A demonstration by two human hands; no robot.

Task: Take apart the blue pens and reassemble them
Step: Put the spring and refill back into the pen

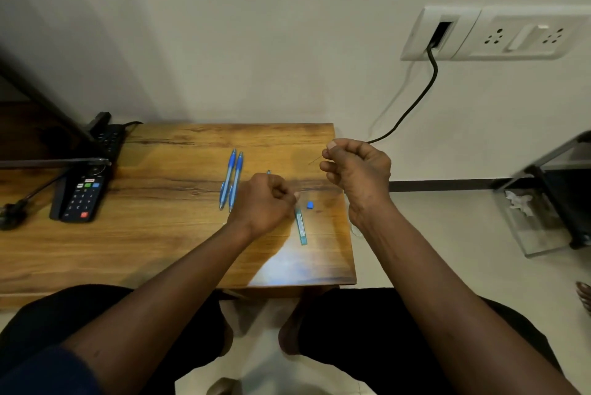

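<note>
Approach line: upper right to lower left.
Pinches a thin dark wire-like sliver (315, 160) in the right hand (355, 167), pointing down-left at the left hand (265, 196), fisted round a small pen part (268, 172). Translucent blue-green plastic barrel (300, 225) flat on wooden table (160, 234), long axis top-to-bottom, just lower right of that fist.

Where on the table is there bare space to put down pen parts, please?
Bare wood lies between the remote and the two whole pens, and along the table's near edge. It is crowded right of the left hand, which grips a pen part: the pen barrel and small blue piece lie there.
</note>
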